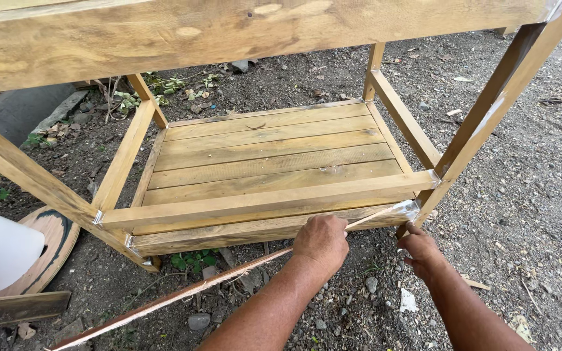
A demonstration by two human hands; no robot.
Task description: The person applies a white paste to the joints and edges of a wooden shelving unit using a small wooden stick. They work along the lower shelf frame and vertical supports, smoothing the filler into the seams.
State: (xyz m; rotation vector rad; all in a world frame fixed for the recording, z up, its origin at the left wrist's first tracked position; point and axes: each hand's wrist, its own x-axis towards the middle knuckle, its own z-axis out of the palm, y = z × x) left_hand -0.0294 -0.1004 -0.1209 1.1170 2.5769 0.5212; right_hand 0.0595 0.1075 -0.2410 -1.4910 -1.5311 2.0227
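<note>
Clear film strip (164, 300) pinched in left hand (321, 242) fingers (right hand (419, 249) fingers press its end).

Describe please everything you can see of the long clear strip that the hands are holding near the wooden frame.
The strip is a thin, glossy, see-through film, like tape or wrap. It runs taut and slanted from the picture's lower left edge up to the frame's front right leg, where it spreads into a crinkled band around the corner. The left hand presses on it at the lower rail; the right hand touches its wrapped end.
</note>
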